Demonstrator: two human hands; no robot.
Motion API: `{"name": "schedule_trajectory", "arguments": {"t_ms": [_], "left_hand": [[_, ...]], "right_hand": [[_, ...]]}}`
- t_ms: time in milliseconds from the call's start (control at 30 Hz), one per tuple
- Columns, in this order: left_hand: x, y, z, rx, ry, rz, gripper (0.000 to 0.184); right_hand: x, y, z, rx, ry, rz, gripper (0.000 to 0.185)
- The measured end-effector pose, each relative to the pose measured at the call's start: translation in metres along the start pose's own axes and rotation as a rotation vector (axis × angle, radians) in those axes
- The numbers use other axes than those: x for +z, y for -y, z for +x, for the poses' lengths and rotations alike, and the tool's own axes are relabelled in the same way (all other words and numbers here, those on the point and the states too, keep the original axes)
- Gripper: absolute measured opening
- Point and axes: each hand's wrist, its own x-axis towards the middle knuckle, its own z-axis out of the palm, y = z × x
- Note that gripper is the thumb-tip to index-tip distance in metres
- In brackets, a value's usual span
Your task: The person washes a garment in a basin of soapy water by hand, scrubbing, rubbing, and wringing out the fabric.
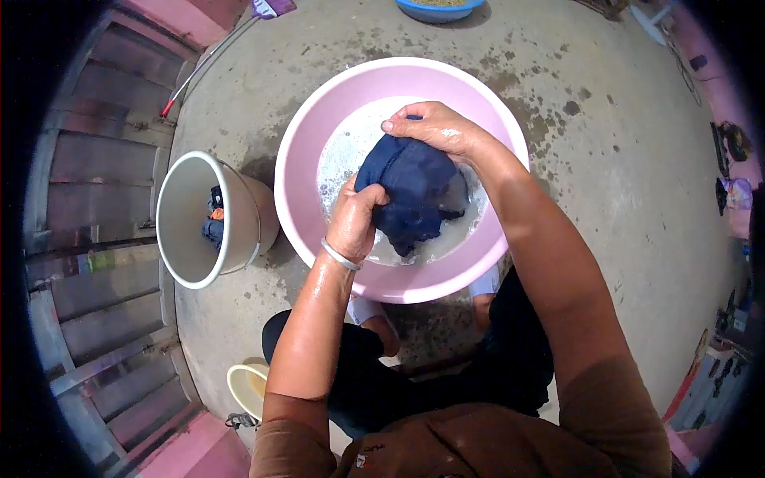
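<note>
Left hand [357,215] holds a bunched fold of the dark blue cloth [414,187] at its near left side, thumb pressed on top; the fingers underneath are hidden. Right hand [437,130] pinches the far edge between thumb and fingers, its skin visibly wet. The cloth is over the middle of the pink tub [299,159], above cloudy, foamy water [343,151]. Its lower end hangs at the water's surface; how much is submerged cannot be told.

Hazards, as judged: wet skin on soaked fabric gives a poor hold, and the hanging part may be heavy with water. Should the right-hand pinch slip, the cloth could drop and splash over the rim. A loose thread might catch on the bangle [341,255] at the left wrist. Forearms leaning hard on the near rim could tilt the tub and spill water towards the bare feet [382,333].

Surroundings: a pale bucket [170,219] stands upright just beside the tub, with dark and orange fabric [213,229] inside. An elbow swung wide to the left could knock it. Dark wet patches [542,119] mark the concrete floor [621,231]; spilled water there could cause a slip on rising.
</note>
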Motion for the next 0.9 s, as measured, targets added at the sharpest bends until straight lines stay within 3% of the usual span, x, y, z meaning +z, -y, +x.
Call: {"name": "schedule_trajectory", "arguments": {"t_ms": [100, 167, 233, 300, 333, 367, 433, 500, 567, 600, 633, 700, 767, 833, 900], "left_hand": [[0.009, -0.004, -0.002, 0.039, 0.0, -0.116, 0.03], [0.015, -0.008, 0.004, 0.07, -0.178, -0.327, 0.035], [-0.018, 0.004, 0.023, 0.048, -0.194, -0.401, 0.04], [-0.094, 0.044, 0.064, 0.129, 0.503, -0.666, 0.034], [-0.09, 0.048, 0.061, 0.128, 0.535, -0.723, 0.029], [-0.06, 0.04, 0.047, 0.124, 0.521, -0.73, 0.029], [0.019, 0.015, 0.014, 0.027, -0.287, -0.454, 0.027], [0.023, 0.021, 0.013, 0.008, -0.213, -0.451, 0.027], [0.016, 0.017, 0.016, 0.073, -0.34, -0.283, 0.031], [-0.013, 0.03, 0.035, 0.069, -0.279, -0.285, 0.037], [-0.076, 0.066, 0.07, 0.219, 0.173, -0.468, 0.042], [-0.077, 0.059, 0.066, 0.183, 0.498, -0.675, 0.042], [0.008, 0.01, 0.018, -0.05, -0.269, -0.228, 0.044], [0.022, 0.0, -0.001, -0.142, -0.016, -0.195, 0.048], [0.007, 0.005, -0.003, -0.119, 0.1, 0.23, 0.051]], "right_hand": [[0.001, -0.008, 0.006, -0.055, -0.019, 0.059, 0.035], [0.012, -0.008, 0.007, -0.113, -0.022, 0.111, 0.035], [0.064, 0.005, -0.018, -0.356, -0.293, -0.299, 0.028], [0.113, 0.016, -0.064, -0.52, -0.117, -0.692, 0.023], [0.113, 0.012, -0.058, -0.518, -0.102, -0.694, 0.023], [0.109, 0.001, -0.044, -0.489, -0.236, -0.735, 0.025], [0.092, -0.02, -0.014, -0.413, -0.524, -0.812, 0.031], [0.074, -0.028, 0.003, -0.384, -0.637, -0.81, 0.024], [0.09, -0.027, -0.009, -0.464, -0.657, -0.633, 0.022], [0.105, -0.027, -0.02, -0.517, -0.513, -0.552, 0.02], [0.124, -0.014, -0.04, -0.761, -0.435, -0.56, 0.015], [0.124, -0.012, -0.038, -0.686, -0.442, -0.607, 0.021], [0.091, -0.022, -0.009, -0.46, -0.57, -0.648, 0.027], [0.047, -0.024, 0.01, -0.168, -0.621, -0.703, 0.034], [0.033, -0.033, 0.014, -0.26, -0.508, -0.608, 0.04]]}}
